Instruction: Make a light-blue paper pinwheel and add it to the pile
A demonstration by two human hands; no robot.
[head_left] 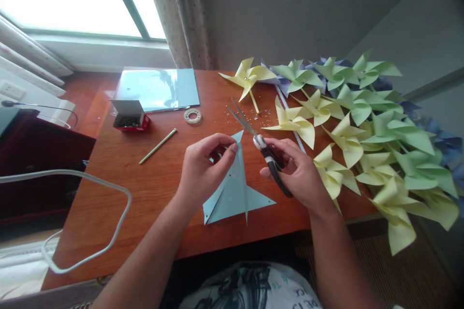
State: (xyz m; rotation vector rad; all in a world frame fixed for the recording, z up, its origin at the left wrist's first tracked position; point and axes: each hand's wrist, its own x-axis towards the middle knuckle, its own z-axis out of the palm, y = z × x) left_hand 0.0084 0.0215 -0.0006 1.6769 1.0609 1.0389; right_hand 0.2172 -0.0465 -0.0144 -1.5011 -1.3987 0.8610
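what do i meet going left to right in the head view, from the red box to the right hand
red box, pale green stick, tape roll, left hand, light blue paper, scissors, right hand

Your light-blue paper pinwheel blank (232,198) lies before you, slit into pointed flaps, small dark holes at its middle and near two corners. You hold black-and-white-handled scissors (260,143) to its right, blades slightly parted, pointing away and leftward.
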